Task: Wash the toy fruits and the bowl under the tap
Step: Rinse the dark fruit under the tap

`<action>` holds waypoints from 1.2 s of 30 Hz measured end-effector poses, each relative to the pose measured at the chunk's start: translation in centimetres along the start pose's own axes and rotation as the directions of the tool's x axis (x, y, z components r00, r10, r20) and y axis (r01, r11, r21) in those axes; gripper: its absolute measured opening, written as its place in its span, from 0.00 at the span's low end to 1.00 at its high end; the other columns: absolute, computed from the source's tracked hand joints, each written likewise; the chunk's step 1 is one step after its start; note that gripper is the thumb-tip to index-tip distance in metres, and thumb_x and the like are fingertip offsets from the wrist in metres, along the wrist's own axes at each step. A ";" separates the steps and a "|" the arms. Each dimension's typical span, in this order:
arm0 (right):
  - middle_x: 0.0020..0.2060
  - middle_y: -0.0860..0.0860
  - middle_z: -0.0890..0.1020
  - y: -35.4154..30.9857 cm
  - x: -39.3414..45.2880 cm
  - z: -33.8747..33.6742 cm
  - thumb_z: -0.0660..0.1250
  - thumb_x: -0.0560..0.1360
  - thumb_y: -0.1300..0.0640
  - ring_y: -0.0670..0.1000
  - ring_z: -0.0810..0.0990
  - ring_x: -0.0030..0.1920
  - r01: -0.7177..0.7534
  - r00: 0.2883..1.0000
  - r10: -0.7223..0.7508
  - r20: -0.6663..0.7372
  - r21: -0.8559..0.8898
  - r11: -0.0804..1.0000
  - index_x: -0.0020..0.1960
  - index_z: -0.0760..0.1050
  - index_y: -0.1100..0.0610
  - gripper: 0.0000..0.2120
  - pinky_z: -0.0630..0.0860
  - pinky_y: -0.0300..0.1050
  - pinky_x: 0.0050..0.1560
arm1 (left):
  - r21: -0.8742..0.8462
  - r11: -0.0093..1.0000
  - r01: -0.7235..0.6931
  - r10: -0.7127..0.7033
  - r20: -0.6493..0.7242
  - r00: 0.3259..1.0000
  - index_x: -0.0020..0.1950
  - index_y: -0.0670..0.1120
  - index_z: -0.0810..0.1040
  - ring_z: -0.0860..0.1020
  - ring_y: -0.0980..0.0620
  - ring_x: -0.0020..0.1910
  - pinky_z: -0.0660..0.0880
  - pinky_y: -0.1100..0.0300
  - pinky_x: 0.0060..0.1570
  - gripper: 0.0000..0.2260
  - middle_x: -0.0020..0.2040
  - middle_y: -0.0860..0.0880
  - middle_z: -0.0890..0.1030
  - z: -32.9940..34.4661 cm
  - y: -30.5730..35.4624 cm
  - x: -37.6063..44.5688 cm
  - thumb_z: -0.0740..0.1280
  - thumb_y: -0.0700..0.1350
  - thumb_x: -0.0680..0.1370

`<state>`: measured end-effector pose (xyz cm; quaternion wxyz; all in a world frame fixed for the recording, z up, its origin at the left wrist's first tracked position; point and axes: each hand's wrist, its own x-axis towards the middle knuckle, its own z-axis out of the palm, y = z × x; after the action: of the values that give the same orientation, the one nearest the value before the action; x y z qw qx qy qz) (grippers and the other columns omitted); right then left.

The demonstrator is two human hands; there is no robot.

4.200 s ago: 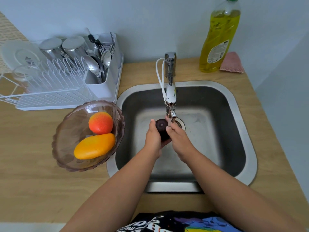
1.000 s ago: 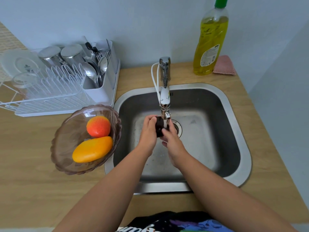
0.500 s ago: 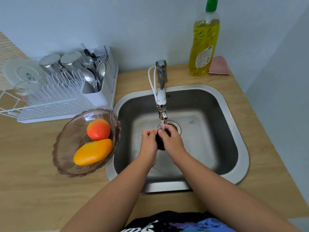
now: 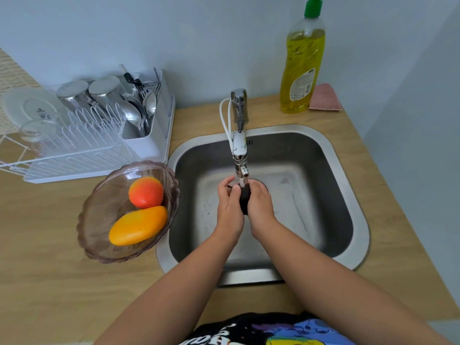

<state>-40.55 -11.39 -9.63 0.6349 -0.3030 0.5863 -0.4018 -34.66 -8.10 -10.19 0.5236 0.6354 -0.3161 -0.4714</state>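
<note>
A dark purple toy fruit [image 4: 245, 198] is held between both hands right under the tap's spout [image 4: 240, 168], over the steel sink [image 4: 346, 175]. My left hand [image 4: 228, 207] wraps its left side and my right hand [image 4: 260, 206] its right side, so most of the fruit is hidden. A thin stream of water falls onto it. On the counter left of the sink sits a brownish see-through bowl [image 4: 99, 220] holding a red-orange toy peach [image 4: 145, 192] and a yellow-orange toy mango [image 4: 138, 225].
A white dish rack [image 4: 82, 155] with steel cups, spoons and a plate stands at the back left. A yellow dish-soap bottle [image 4: 301, 68] and a pink sponge [image 4: 324, 97] stand behind the sink's right corner. A wall rises close on the right.
Both hands have kept turning the dark fruit under the running tap, now closing more tightly around it. The bowl and its two fruits have not moved.
</note>
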 end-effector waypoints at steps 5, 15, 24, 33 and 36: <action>0.50 0.54 0.84 -0.5 0.1 -0.1 0.55 0.79 0.45 0.55 0.83 0.50 -0.274 0.960 0.265 0.093 0.102 0.956 0.51 0.79 0.51 0.16 0.80 0.55 0.53 | 0.225 0.931 -0.288 0.268 0.117 0.956 0.59 0.61 0.75 0.74 0.66 0.60 0.68 0.70 0.63 0.13 0.62 0.50 0.76 -1.1 -0.8 0.2 0.55 0.49 0.81; 0.61 0.49 0.77 1.3 0.0 -0.6 0.59 0.77 0.50 0.48 0.76 0.63 0.337 0.922 -0.307 0.237 -0.096 0.937 0.65 0.73 0.49 0.17 0.72 0.53 0.67 | -0.079 0.994 0.070 -0.065 0.059 0.996 0.71 0.53 0.74 0.77 0.46 0.68 0.75 0.46 0.66 0.22 0.67 0.44 0.79 -0.6 -1.0 2.3 0.54 0.58 0.81; 0.55 0.48 0.78 1.2 -0.1 -1.0 0.56 0.80 0.51 0.40 0.76 0.57 0.372 0.921 -0.340 0.193 -0.164 0.914 0.58 0.76 0.47 0.12 0.74 0.43 0.62 | -0.009 0.999 0.040 -0.040 0.004 0.999 0.58 0.51 0.78 0.80 0.44 0.59 0.79 0.47 0.60 0.14 0.55 0.46 0.82 0.0 -0.7 1.7 0.57 0.55 0.82; 0.47 0.57 0.84 -1.8 0.5 -1.5 0.58 0.80 0.48 0.57 0.83 0.50 -0.320 0.931 0.282 0.233 0.146 0.936 0.53 0.80 0.56 0.16 0.81 0.52 0.50 | 0.355 0.794 -0.493 0.430 0.244 0.869 0.65 0.55 0.71 0.74 0.56 0.63 0.68 0.68 0.63 0.14 0.63 0.49 0.76 -1.7 -2.0 1.0 0.55 0.55 0.82; 0.51 0.56 0.84 -1.4 0.5 -0.9 0.55 0.81 0.45 0.56 0.83 0.54 -0.248 0.945 0.229 0.233 0.056 0.967 0.54 0.78 0.53 0.17 0.79 0.57 0.57 | 0.207 0.952 -0.225 0.211 0.087 0.974 0.60 0.56 0.76 0.76 0.51 0.61 0.73 0.55 0.65 0.12 0.61 0.48 0.78 -0.9 -1.6 1.5 0.56 0.54 0.81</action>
<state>-41.65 -12.42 -8.82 0.7532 -0.2461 0.5256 -0.3096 -33.43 -8.72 -12.13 0.4902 0.6342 -0.4499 -0.3938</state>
